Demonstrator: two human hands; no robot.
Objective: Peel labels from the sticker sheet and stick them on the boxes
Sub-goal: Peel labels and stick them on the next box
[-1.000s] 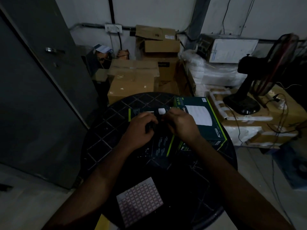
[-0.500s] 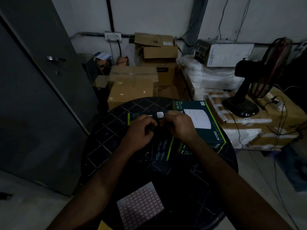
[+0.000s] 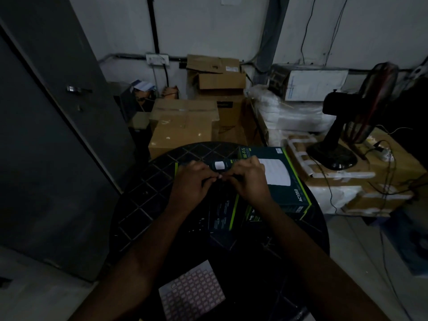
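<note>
Label (image 3: pixel 219 176), small and pale, sits between the fingertips of both hands, just above the left box (image 3: pixel 222 205).

Head view, only one:
- Sheet (image 3: pixel 192 295) lies flat at the near edge of the round dark worktop (image 3: pixel 139 205), well apart from the hands. Many labels remain on it.
- Two dark boxes with green edging lie side by side at the far half of the worktop. Left box is mostly hidden under the hands; a white patch (image 3: pixel 218 165) shows on it just beyond the fingers. Right box (image 3: pixel 289 181) has a large white panel on top.
- Left hand (image 3: pixel 192 184): fingers curled, grip closed, pinching the label.
- Right hand (image 3: pixel 250 179): fingers curled, tips meeting the left hand's at the label; it seems to pinch the label too, though the light is poor.

Judgement: step in hand is setting the label on the left box. To do it well: keep the label taut between both pinches, lay one edge down first, then smooth across with a fingertip so no crease forms. Sticky side may cling to a finger; release one hand at a time. Dim light makes alignment harder.
</note>
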